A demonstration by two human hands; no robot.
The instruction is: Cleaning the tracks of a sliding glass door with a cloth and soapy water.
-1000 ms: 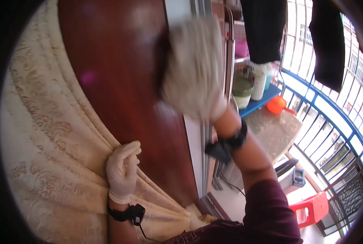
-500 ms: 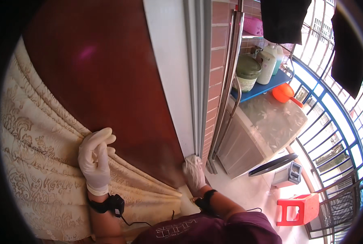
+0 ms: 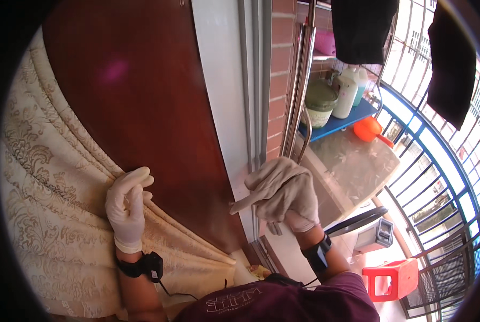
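Observation:
My left hand [image 3: 128,206], in a white glove, is curled at the edge of a cream patterned curtain [image 3: 41,214]. The curtain's folds draw together at its fingers, and the part between them is hidden. A crumpled grey-beige cloth [image 3: 283,188] is in my gloved right hand [image 3: 304,217], covering most of the fingers. One corner of this cloth points left, over the pale frame [image 3: 218,91] beside a dark red panel [image 3: 132,96]. Whether the cloth touches the frame, I cannot tell.
Right of the brick edge, a blue shelf [image 3: 336,127] holds a green-lidded tub [image 3: 320,102] and bottles. An orange dipper [image 3: 367,129] lies on a covered cabinet [image 3: 352,166]. A red stool [image 3: 393,280] and a grey bin [image 3: 375,236] stand near the railing. Dark garments hang above.
My right hand has lifted from the panel's lower corner, moving up and right with the cloth, now loosely bunched. My left hand stays at the curtain. The whole view has shifted slightly.

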